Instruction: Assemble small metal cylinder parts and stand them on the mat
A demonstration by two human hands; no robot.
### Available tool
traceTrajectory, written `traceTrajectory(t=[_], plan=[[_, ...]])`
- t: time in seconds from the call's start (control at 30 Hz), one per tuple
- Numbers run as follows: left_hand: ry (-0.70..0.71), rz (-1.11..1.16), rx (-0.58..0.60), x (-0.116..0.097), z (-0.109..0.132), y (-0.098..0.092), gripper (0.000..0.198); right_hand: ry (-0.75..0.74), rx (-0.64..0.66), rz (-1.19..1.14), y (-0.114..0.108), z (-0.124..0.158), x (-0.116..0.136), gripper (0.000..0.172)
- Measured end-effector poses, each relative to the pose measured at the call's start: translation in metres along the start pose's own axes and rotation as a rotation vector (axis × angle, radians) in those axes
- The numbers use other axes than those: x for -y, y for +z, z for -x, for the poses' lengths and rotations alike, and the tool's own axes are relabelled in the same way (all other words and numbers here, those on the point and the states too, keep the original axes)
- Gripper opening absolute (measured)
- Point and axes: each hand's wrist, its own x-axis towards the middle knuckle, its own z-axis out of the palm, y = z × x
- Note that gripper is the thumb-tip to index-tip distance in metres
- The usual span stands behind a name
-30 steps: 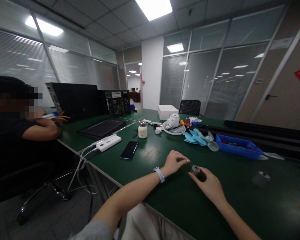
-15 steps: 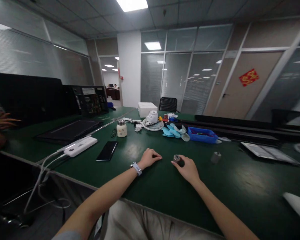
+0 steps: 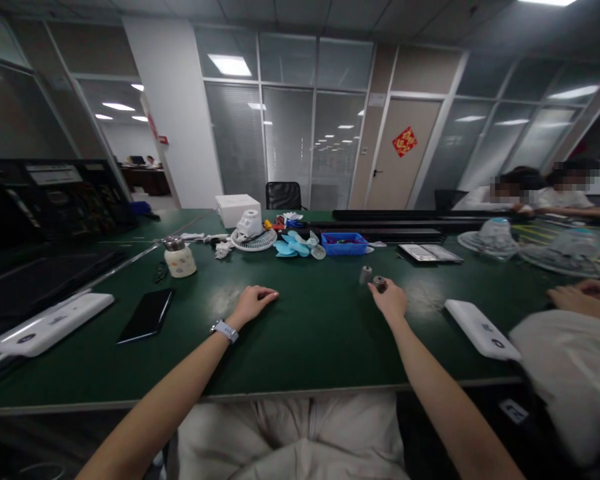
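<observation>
My right hand (image 3: 391, 300) is closed round a small grey metal cylinder (image 3: 379, 282) with a ringed top, low over the table at right of centre. Just left of it stands a second, similar cylinder (image 3: 365, 274), upright; whether the two touch I cannot tell. My left hand (image 3: 251, 303) rests on the green table (image 3: 310, 340), its thumb and fingertips together and nothing visible between them. A watch (image 3: 225, 330) is on that wrist. Nearest to this hand are a black phone (image 3: 147, 316) and a cream jar (image 3: 180, 259) with a metal lid.
Along the back lie a white fan (image 3: 250, 233), blue fan blades (image 3: 295, 245), a blue tray (image 3: 344, 245) of small parts and a white box (image 3: 237, 210). White power banks (image 3: 483, 330) (image 3: 57, 325) flank me. A co-worker's hands (image 3: 587, 299) rest at right.
My view has swung right, bringing co-workers and a power bank into sight. My right hand has carried its cylinder rightward, close to the standing one. The left hand stays pinched on the table.
</observation>
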Motion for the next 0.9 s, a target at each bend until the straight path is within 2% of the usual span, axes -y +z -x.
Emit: traceTrajectory(t=[0.07, 0.1, 0.17, 0.23, 0.27, 0.3, 0.33, 0.4, 0.47, 0.53, 0.63, 0.73, 0.8, 0.9], plan=[[-0.073, 0.039, -0.058, -0.003, 0.001, 0.0, 0.05, 0.056, 0.017, -0.032, 0.002, -0.003, -0.005, 0.041], [-0.106, 0.061, -0.093, -0.003, 0.001, -0.001, 0.052, 0.076, -0.015, -0.054, 0.003, -0.002, -0.005, 0.045], [-0.158, 0.108, -0.165, -0.002, 0.001, -0.001, 0.052, 0.068, -0.179, -0.089, 0.002, 0.004, 0.002, 0.058], [-0.204, 0.15, -0.225, 0.001, -0.001, 0.0, 0.048, -0.053, -0.355, -0.124, 0.0, 0.017, 0.018, 0.064], [-0.227, 0.162, -0.25, 0.004, -0.002, 0.0, 0.046, -0.162, -0.376, -0.151, 0.0, 0.025, 0.03, 0.059], [-0.248, 0.17, -0.27, 0.006, -0.003, 0.001, 0.044, -0.29, -0.331, -0.188, 0.0, 0.035, 0.043, 0.052], [-0.265, 0.175, -0.282, 0.008, -0.004, 0.001, 0.042, -0.419, -0.229, -0.227, 0.002, 0.045, 0.058, 0.044], [-0.285, 0.18, -0.286, 0.009, -0.006, 0.002, 0.04, -0.599, 0.066, -0.315, 0.01, 0.063, 0.09, 0.042], [-0.284, 0.183, -0.276, 0.008, -0.006, 0.001, 0.039, -0.688, 0.336, -0.364, 0.024, 0.076, 0.122, 0.047], [-0.278, 0.189, -0.261, 0.006, -0.004, 0.0, 0.038, -0.725, 0.477, -0.361, 0.04, 0.082, 0.149, 0.049], [-0.27, 0.19, -0.243, 0.003, -0.003, -0.002, 0.033, -0.749, 0.521, -0.315, 0.06, 0.081, 0.177, 0.044], [-0.26, 0.154, -0.224, 0.002, -0.004, -0.002, 0.03, -0.771, 0.529, -0.311, 0.07, 0.079, 0.186, 0.03], [-0.26, 0.112, -0.2, 0.002, -0.005, -0.002, 0.029, -0.771, 0.537, -0.329, 0.067, 0.079, 0.182, 0.025], [-0.261, 0.059, -0.172, 0.001, -0.005, -0.003, 0.03, -0.777, 0.468, -0.366, 0.046, 0.076, 0.162, 0.022]])
